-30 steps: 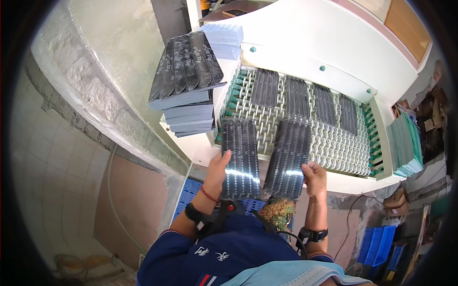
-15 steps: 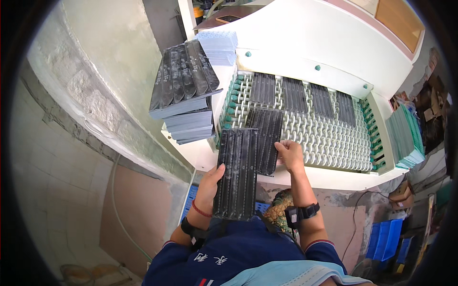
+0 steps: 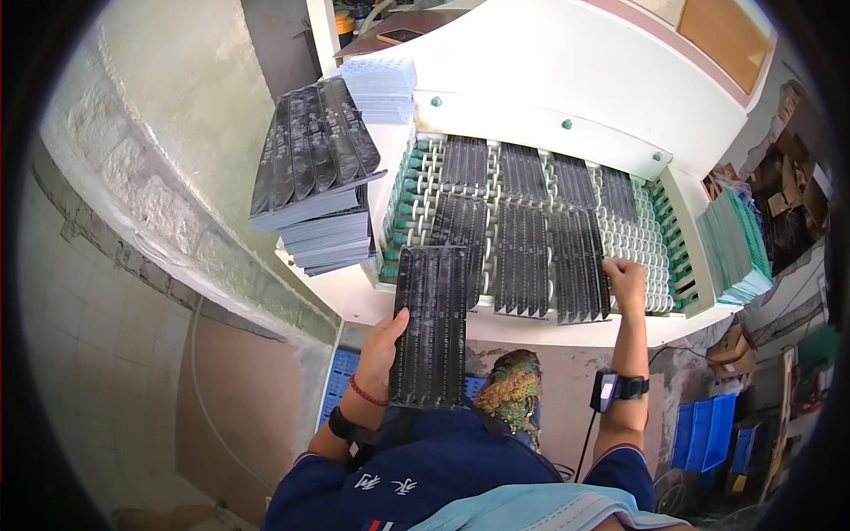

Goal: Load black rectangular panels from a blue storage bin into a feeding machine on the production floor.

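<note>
My left hand (image 3: 379,356) is wrapped around the left edge of black panels (image 3: 430,327) with lengthwise ribs and rows of small pale marks, held upright before my body. How many lie in that bundle I cannot tell. To the right, my right hand (image 3: 627,281) pinches the right edge of a similar black panel (image 3: 580,265) lying on the white roller conveyor (image 3: 639,241). Beside it rests another black panel (image 3: 521,261), and a further panel (image 3: 458,226) sits left of that, partly behind my bundle. Several more black panels (image 3: 522,171) form a row at the back.
A tall stack of black-topped panels (image 3: 319,142) stands left of the conveyor, with pale blue sheets (image 3: 379,93) behind. Green-edged sheets (image 3: 733,243) stand at the right end. A white machine cover (image 3: 531,71) borders the far side. Blue bins (image 3: 706,434) are on the lower right floor.
My right hand has moved right along the conveyor's front. Two more black panels now lie in the front row. The left hand still holds its bundle, and the view has shifted slightly.
</note>
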Available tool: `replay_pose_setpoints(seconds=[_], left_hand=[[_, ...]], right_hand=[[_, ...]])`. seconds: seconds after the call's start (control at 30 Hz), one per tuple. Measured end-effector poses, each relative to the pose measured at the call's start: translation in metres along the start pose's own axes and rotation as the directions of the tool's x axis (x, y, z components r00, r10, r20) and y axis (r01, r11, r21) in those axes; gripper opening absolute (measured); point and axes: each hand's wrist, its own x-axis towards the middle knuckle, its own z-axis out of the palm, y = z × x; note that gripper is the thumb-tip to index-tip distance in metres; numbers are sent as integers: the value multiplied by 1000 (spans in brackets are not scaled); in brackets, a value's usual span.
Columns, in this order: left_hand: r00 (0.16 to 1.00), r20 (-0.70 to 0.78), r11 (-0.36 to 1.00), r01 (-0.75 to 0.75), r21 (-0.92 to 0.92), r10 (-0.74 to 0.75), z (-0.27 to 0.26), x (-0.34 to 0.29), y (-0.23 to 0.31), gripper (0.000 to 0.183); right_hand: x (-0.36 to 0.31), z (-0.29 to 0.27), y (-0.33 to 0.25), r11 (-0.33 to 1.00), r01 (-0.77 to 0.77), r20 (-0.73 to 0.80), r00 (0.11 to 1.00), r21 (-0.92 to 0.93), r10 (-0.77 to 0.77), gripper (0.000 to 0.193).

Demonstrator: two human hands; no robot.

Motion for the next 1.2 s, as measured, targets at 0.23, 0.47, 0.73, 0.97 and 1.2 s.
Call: replay_pose_setpoints(seconds=[0.23, 0.47, 0.73, 0.97, 1.2], left_hand=[[996, -48, 977, 58, -206, -70, 27, 8, -10, 34], [990, 7, 973, -142, 180, 144, 29, 48, -47, 34], [965, -15, 922, -247, 298, 263, 46, 62, -63, 32], [995, 8, 992, -97, 82, 97, 40, 46, -44, 30], [998, -2, 996, -61, 66, 61, 29, 40, -44, 33]], right_hand=[[-16, -3, 12, 964, 72, -112, 988, -254, -103, 28], [-133, 68, -84, 974, 205, 423, 877, 96, -227, 34], [-130, 66, -83, 938, 94, 218, 960, 334, -174, 24], [6, -25, 28, 907, 41, -113, 994, 419, 8, 23], [52, -78, 104, 896, -30, -282, 953, -442, -108, 30]])
